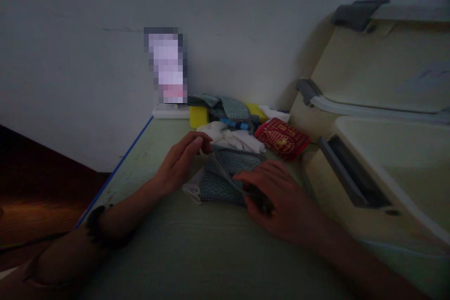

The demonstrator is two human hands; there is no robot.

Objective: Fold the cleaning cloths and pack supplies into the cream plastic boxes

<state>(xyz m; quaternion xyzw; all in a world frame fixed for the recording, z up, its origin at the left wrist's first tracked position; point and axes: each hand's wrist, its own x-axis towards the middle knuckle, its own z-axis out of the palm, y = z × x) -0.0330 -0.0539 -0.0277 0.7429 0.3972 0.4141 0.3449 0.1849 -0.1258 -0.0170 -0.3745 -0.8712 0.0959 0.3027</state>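
A blue-grey woven cloth [221,185] with black-and-white edging lies on the table in front of me. Above it, a thin pale cord-like strip [225,173] runs slantwise between my hands. My left hand [183,157] is at the cloth's upper left, fingers curled and thumb close to the index finger at the strip's upper end. My right hand [277,197] arches over the cloth's right side, with its fingers bent around the strip's lower end. A dark patch under that palm is too dim to make out. White folded material [193,187] sticks out at the cloth's left edge.
Behind the cloth lie crumpled white fabric [232,136], a red packet [283,138], a yellow block [198,117] and another blue-grey cloth [225,105]. A blurred-out screen [167,65] stands on a white base. At right is a large pale bin [351,187] with a raised lid [393,61].
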